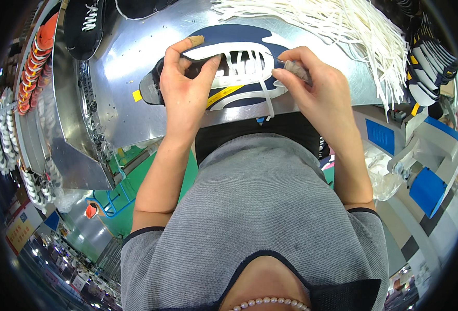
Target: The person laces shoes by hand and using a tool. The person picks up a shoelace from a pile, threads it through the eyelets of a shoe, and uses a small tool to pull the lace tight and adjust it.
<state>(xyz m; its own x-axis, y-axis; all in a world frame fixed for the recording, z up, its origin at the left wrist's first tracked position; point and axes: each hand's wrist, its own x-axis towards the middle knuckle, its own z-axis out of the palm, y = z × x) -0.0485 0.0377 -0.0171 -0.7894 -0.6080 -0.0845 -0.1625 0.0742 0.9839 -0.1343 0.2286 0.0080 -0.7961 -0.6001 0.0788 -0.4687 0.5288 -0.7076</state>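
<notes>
In the head view I had both bare hands over a navy shoe [231,32] that lay sideways on the metal tabletop [128,122], its laced part toward the right. The left hand [190,70] was at the shoe's opening: its index finger, with a tan wrap on the tip, touched the far side, and its thumb reached over the opening. Those two fingers stood apart across the white edge strip; I could not tell whether they clamped it. The right hand [314,78] was at the other end of the lacing, a grey wrap around one finger, thumb and index tips close together; I could not tell whether they pinched anything. A white lace [267,98] crossed the shoe's front in several rows, and one end hung over the near side, beside a yellow strip [228,95]. Beyond the right hand I saw a loose heap of white laces [343,23]. A black shoe [81,36] with white lacing was at the upper left, and a stack of dark shoes [430,59] stood at the far right.
</notes>
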